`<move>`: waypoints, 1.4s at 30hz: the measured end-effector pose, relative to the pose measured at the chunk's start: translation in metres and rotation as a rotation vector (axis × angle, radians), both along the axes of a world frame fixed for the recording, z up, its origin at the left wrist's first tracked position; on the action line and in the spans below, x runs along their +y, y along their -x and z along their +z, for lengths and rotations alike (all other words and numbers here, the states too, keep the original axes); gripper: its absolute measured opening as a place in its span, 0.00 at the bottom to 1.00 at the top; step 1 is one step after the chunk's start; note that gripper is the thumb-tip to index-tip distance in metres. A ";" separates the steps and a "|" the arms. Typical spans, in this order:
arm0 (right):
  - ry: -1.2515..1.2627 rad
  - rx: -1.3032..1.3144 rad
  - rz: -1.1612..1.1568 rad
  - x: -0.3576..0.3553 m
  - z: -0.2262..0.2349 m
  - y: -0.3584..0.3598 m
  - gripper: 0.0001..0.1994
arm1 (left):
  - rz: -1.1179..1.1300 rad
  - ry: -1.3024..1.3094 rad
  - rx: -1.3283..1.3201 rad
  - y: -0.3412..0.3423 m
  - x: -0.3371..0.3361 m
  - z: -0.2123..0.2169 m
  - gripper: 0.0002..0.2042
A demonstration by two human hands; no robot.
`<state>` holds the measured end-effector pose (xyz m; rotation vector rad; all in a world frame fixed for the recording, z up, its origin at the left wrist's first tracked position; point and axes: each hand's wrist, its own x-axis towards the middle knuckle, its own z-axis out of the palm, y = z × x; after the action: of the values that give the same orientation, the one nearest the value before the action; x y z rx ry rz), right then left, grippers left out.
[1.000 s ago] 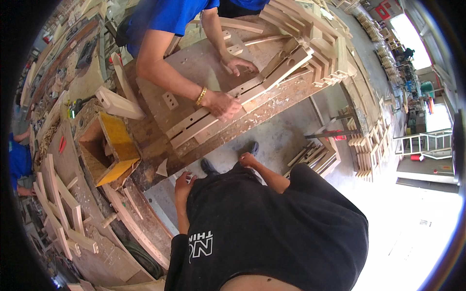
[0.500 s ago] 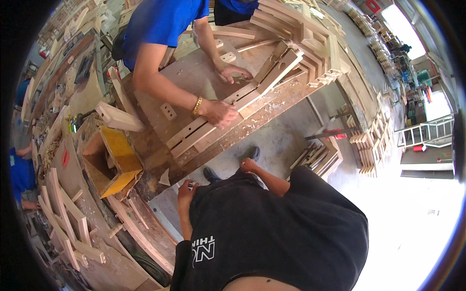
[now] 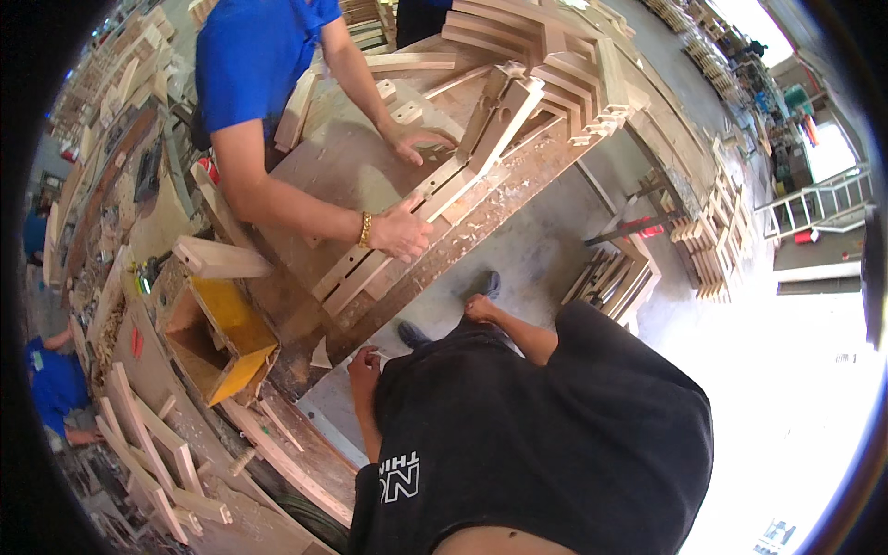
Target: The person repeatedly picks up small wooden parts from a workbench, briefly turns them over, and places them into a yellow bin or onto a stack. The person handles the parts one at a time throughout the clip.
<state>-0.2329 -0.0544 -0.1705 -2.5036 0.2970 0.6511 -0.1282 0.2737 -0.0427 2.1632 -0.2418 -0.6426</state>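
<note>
My left hand [image 3: 363,368] hangs beside my black shirt, near the workbench's front corner. Its fingers are curled in, and a small pale bit by the fingertips is too small to name. My right hand [image 3: 479,308] is a loose fist at my front, above the dark shoes, with nothing showing in it. Neither hand touches the work. Across the bench, a co-worker in a blue shirt [image 3: 254,69] rests one braceleted hand [image 3: 400,233] on a jointed, slotted wooden piece [image 3: 504,129]. That person's other hand [image 3: 421,141] is spread just behind the piece.
Stacked angled wooden frames [image 3: 564,65] fill the bench's far right. At left stands an open wooden box [image 3: 240,338] with a yellow side, near a thick wood block [image 3: 222,259]. Loose wood parts [image 3: 153,444] lie lower left. Another person in blue [image 3: 57,388] is at the left rim.
The view has shifted, so the bench and co-worker appear farther left. The co-worker's farther hand has lifted or spread slightly behind the piece. My hands keep nearly the same pose.
</note>
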 end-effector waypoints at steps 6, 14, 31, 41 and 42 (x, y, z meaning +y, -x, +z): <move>-0.089 0.021 -0.280 -0.009 0.016 -0.007 0.16 | -0.029 0.029 -0.010 0.001 -0.024 0.002 0.13; 0.069 -0.120 0.028 -0.082 -0.013 0.003 0.13 | -0.110 -0.171 -0.025 0.008 -0.089 0.009 0.09; -0.951 -0.693 -1.460 -0.336 0.064 -0.062 0.35 | 1.601 0.782 0.368 -0.001 -0.144 0.049 0.40; 0.448 -0.326 -1.534 -0.341 0.046 -0.124 0.21 | 2.327 0.314 0.199 -0.059 -0.172 0.028 0.43; 0.356 -0.321 -1.601 -0.341 0.051 -0.126 0.21 | 2.342 0.300 0.188 -0.061 -0.174 0.025 0.43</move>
<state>-0.1066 -0.3950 -0.1199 -1.7154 2.0281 -0.4884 -0.0668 0.0998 -0.0178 0.8346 1.8258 0.5745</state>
